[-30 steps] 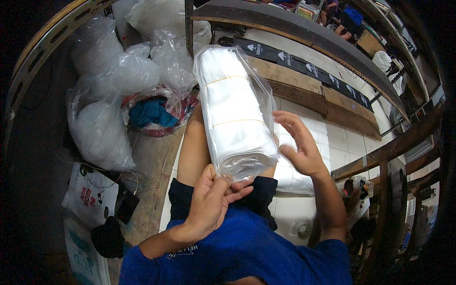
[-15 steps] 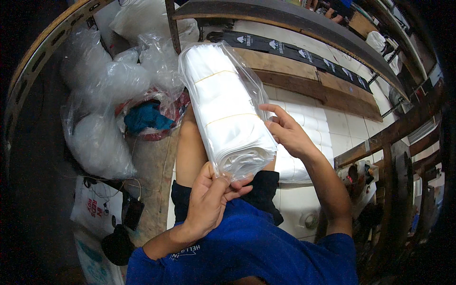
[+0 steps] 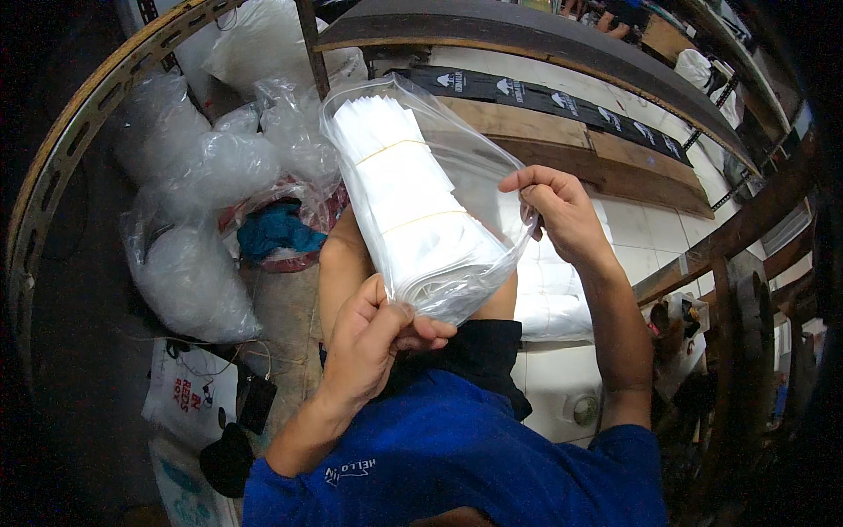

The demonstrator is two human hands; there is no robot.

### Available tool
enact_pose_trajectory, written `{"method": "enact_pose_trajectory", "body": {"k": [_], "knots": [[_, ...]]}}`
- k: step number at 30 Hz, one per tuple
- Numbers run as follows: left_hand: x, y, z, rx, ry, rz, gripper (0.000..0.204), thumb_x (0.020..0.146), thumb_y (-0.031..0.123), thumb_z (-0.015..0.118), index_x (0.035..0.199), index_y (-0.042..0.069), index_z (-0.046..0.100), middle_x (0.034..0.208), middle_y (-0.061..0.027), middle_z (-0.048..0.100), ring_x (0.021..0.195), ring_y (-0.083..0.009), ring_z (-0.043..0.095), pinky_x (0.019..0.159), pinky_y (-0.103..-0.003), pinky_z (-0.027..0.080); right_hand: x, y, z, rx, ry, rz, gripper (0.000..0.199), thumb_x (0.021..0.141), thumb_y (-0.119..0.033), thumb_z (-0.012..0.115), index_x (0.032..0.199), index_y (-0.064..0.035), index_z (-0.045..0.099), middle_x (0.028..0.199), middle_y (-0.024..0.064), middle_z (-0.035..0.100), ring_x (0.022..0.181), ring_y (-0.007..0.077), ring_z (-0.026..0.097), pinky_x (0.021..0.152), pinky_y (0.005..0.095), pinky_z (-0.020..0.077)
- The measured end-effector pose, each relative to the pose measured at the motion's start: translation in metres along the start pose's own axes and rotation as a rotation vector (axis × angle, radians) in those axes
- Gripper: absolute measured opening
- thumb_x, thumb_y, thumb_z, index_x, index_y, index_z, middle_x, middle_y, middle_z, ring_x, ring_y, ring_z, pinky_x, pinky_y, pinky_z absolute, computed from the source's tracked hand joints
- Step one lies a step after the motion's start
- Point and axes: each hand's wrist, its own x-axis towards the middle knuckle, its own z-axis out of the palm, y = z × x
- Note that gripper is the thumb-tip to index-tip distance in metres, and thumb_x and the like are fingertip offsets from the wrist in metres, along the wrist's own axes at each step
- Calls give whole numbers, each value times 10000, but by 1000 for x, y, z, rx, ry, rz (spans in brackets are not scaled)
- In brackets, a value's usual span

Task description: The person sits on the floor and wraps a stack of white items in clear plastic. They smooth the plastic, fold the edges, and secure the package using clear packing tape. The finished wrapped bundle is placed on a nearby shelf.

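Across my thighs lies a clear plastic bag (image 3: 479,162) with a rolled bundle of white sheets (image 3: 404,189) inside it. Two thin yellowish bands go round the bundle, and its near end shows folded layers. My left hand (image 3: 364,338) pinches the bag's near left corner, just below the bundle. My right hand (image 3: 562,211) grips the bag's right side and holds it out, so the film stretches away from the bundle. The fingertips of both hands are closed on the film.
Large clear plastic sacks (image 3: 202,167) are heaped at the left, beside teal cloth (image 3: 277,230). White wrapped bundles (image 3: 553,299) lie on the tiled floor at the right. Ahead stand a dark shelf (image 3: 492,35) and wooden planks (image 3: 597,167) with black printed fabric. A black phone (image 3: 257,402) lies lower left.
My right hand has taken hold of the bag's side and drawn it outward to the right. The film now stands off the bundle. My left hand keeps its pinch.
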Motion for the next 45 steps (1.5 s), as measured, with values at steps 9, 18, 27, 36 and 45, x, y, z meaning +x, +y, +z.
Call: {"method": "enact_pose_trajectory", "body": {"k": [9,18,27,36,45], "knots": [[80,-11,-120,501,247,466,398,997,259,489,1275,-17,420,1197,-200,550,1167,-252,517,1016,-358,380,-2,11,-19,-40,46,19,275,828,-48,471,1006,11,673,639,-8,556,514,55,496,452,220,410],[258,14,-122,657,266,690,873,901,379,604,1502,-35,125,1523,-278,219,1425,-340,216,1160,-368,172,37,3,2,-259,0,-70,524,839,-98,572,1332,14,433,767,41,577,662,118,563,585,269,473],[289,24,-114,773,320,673,846,886,408,610,1467,-66,217,1476,-302,283,1388,-394,280,1148,-403,216,141,35,28,-310,-171,176,596,898,-158,588,1408,50,359,811,42,589,636,107,543,571,240,432],[301,28,-128,826,370,551,851,854,496,610,1449,-22,289,1409,-300,380,1301,-409,406,1085,-431,324,100,23,76,-99,36,76,453,897,-39,452,1348,-9,488,730,-41,494,595,27,412,553,196,371],[313,35,-158,802,335,565,795,861,482,601,1426,-13,341,1356,-325,434,1271,-434,425,1069,-441,338,99,16,99,226,-4,53,397,916,-45,399,1277,2,558,633,-70,461,495,23,389,449,181,314]]}}
